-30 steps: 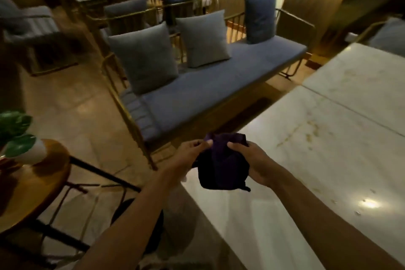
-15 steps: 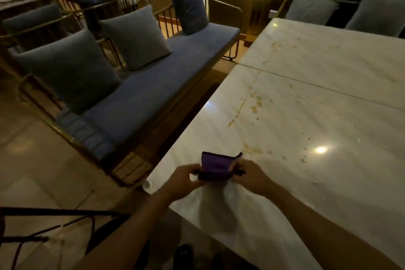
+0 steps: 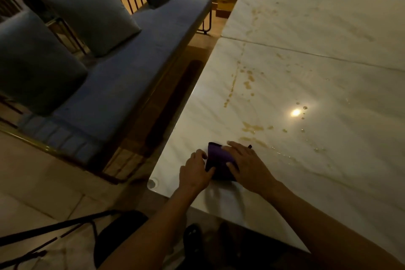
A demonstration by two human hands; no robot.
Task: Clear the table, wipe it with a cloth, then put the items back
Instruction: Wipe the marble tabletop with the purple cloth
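Lowered from mid-air, purple cloth [image 3: 219,163] now lies on marble table [image 3: 306,85] near its corner; right hand [image 3: 245,165] presses it flat, left hand [image 3: 196,171] touching its edge, fingers loose; wiping outward risks smearing brown spills [image 3: 252,128]

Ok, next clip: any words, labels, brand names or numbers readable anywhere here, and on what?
None can be read. The cloth under both hands shows no label, and the table carries only brown stains and a light glare. The cushions and bench are plain.
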